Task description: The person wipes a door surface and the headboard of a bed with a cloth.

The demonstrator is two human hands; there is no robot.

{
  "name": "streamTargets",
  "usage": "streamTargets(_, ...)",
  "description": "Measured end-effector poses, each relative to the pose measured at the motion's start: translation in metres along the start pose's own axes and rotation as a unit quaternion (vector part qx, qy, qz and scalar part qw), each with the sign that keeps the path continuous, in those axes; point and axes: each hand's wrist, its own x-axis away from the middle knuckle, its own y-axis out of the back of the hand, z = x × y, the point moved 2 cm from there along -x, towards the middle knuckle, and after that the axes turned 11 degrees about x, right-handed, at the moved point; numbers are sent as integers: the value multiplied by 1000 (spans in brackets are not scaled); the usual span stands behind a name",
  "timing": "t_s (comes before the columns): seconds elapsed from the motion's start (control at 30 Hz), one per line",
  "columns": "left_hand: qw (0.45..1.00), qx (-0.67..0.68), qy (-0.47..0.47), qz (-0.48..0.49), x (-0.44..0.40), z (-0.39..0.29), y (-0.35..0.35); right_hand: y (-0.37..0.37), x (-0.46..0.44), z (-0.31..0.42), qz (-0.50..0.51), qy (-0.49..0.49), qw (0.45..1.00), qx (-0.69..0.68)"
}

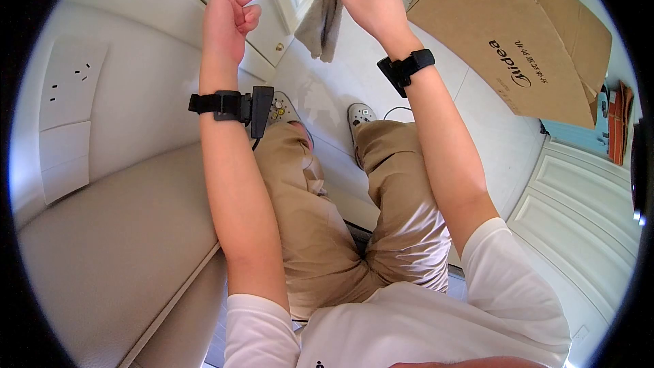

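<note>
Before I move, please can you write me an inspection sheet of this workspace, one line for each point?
Surface: floor, pale and glossy, with reflections; thin joint lines show.
Things in use: gray cloth, hanging from the right hand.
Clutter: big cardboard box with "Midea" print, at the right; blue and orange items partly hidden behind it.
Hands: right pinches the cloth; left hand is raised, empty, some fingers extended. Each wrist has a black strap.
Cables: thin black cable on the floor beside the right shoe; its ends cannot be traced.
Surroundings: wall sockets and padded seat at the left, white cabinet at the right.
</note>
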Motion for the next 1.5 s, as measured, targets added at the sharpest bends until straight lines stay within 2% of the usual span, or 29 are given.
streamTargets(0.07,1000,12,-3,-19,3,1,-4,-1,0,0,1,7,1000,2)
streamTargets(0.17,993,33,-100,-57,7,0,-17,0,0,2,16,5,1000,6)
streamTargets(0.27,999,23,-17,-41,1,1,-2,6,1,9,41,-24,999,4)
streamTargets(0.43,992,-123,20,-12,-2,5,4,2,1,8,5,-20,1000,-15)
streamTargets(0.53,966,-222,105,78,0,16,-9,1,0,24,-27,-27,996,-84)
streamTargets(0.57,950,-253,141,113,5,19,-19,0,1,35,-9,-12,991,-131)
streamTargets(0.6,942,-286,133,117,7,24,-27,4,2,49,8,2,984,-178)
streamTargets(0.63,932,-319,123,122,10,31,-29,5,5,66,25,17,974,-224)
streamTargets(0.7,909,-390,88,121,16,44,-27,7,13,104,-111,130,965,-201)
streamTargets(0.8,870,-483,-60,80,15,50,-13,25,28,138,-71,181,954,-226)
streamTargets(0.9,812,-542,-215,34,-5,47,9,23,28,136,-98,231,942,-223)
streamTargets(1.0,778,-551,-301,27,-36,57,39,35,25,125,-131,206,944,-221)
streamTargets(1.1,764,-540,-350,40,-32,55,49,45,32,129,-79,236,950,-189)
streamTargets(1.2,694,-622,-355,-76,13,16,-11,43,59,151,14,340,899,-276)
streamTargets(1.23,698,-611,-357,-107,19,11,-16,45,69,162,34,334,907,-256)
streamTargets(1.33,703,-612,-332,-145,35,-7,-25,47,79,166,172,357,900,-180)
streamTargets(1.43,714,-601,-334,-134,42,-18,-28,22,73,140,245,289,920,-98)
streamTargets(1.5,719,-564,-395,-92,38,-10,-21,14,65,126,168,221,955,-101)
